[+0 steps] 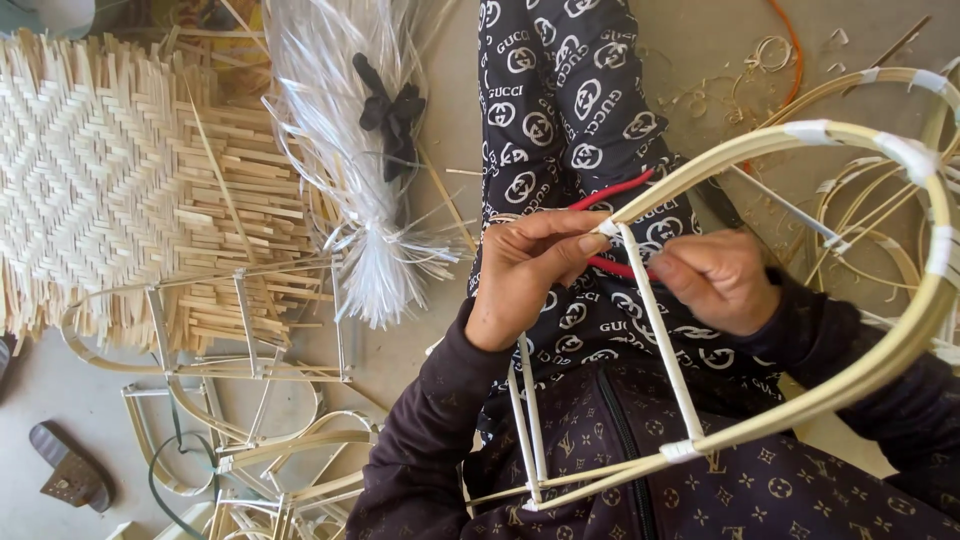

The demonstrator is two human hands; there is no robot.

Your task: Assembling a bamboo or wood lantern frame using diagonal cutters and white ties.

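A curved bamboo frame (860,370) with white tape at its joints lies across my lap. My left hand (525,265) pinches the taped joint where a thin white-wrapped crossbar (660,335) meets the frame's upper rim. My right hand (722,280) is closed around red-handled scissors (612,192), whose handles show between the two hands. Both hands sit close together over my patterned dark trousers (560,100).
A woven bamboo mat (110,180) lies at the left. A tied bundle of clear plastic strips (350,130) is beside it. More taped bamboo frames (250,420) lie on the floor at lower left, further ones (880,220) at right. A sandal (68,468) sits at lower left.
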